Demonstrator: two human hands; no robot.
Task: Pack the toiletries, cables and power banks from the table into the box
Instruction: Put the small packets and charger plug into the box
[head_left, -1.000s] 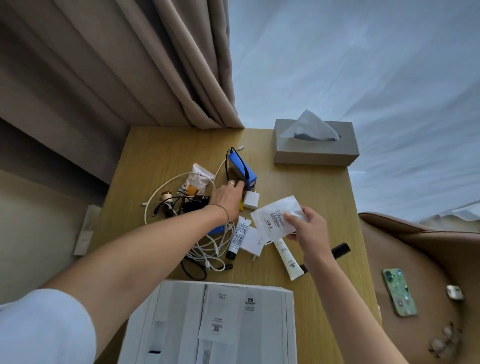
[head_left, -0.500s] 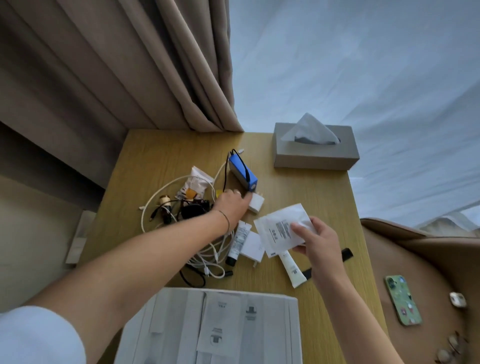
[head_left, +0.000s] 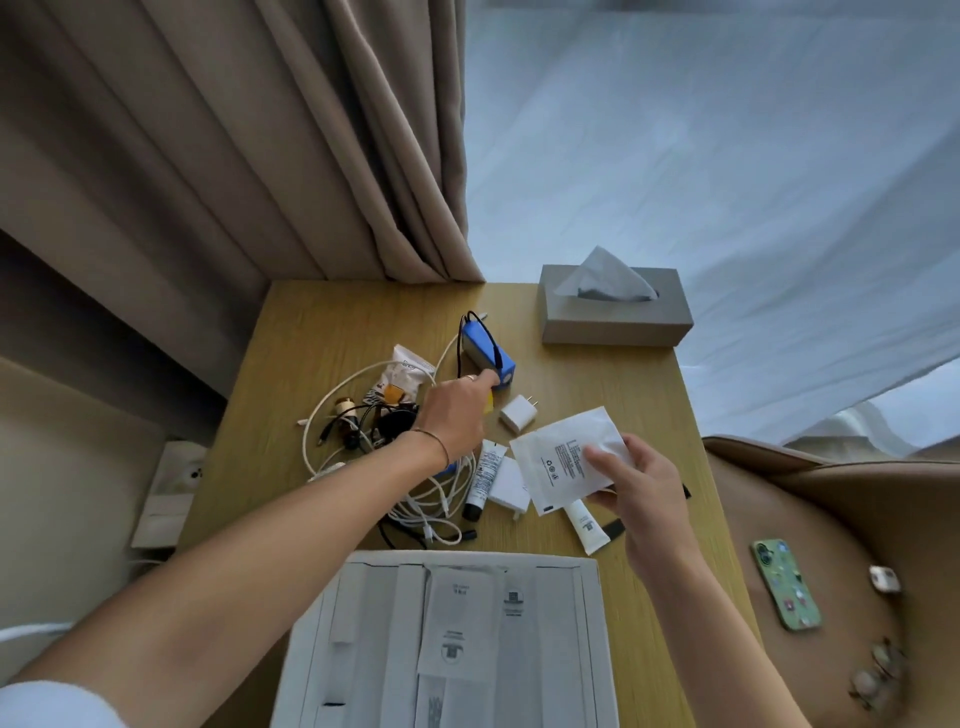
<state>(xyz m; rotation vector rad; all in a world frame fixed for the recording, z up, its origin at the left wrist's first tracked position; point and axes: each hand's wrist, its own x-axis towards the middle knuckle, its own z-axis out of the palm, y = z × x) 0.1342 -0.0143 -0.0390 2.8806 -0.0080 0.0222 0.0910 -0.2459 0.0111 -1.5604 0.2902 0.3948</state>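
My left hand (head_left: 457, 418) reaches across the pile, its fingertips at the near end of the blue power bank (head_left: 485, 351), which has a black cable around it. The fingers are hidden, so the grip is unclear. My right hand (head_left: 644, 493) holds a white printed sachet (head_left: 563, 457) just above the table. Under it lie a white tube (head_left: 587, 525), a black-capped tube (head_left: 482, 480) and two white plug adapters (head_left: 517, 415) (head_left: 506, 486). Tangled white and black cables (head_left: 431, 499) spread below my left wrist. The white box (head_left: 363, 623) stands at the near edge.
A grey tissue box (head_left: 613, 317) sits at the table's (head_left: 337, 332) far right corner. A snack packet (head_left: 402, 374) lies left of the power bank. To the right a brown chair (head_left: 831, 519) holds a green phone (head_left: 784, 592) and glasses (head_left: 878, 675). Curtains hang behind.
My left hand has slid further away from me, from the small white adapter up to the blue power bank's near end. My right hand keeps the sachet in about the same place.
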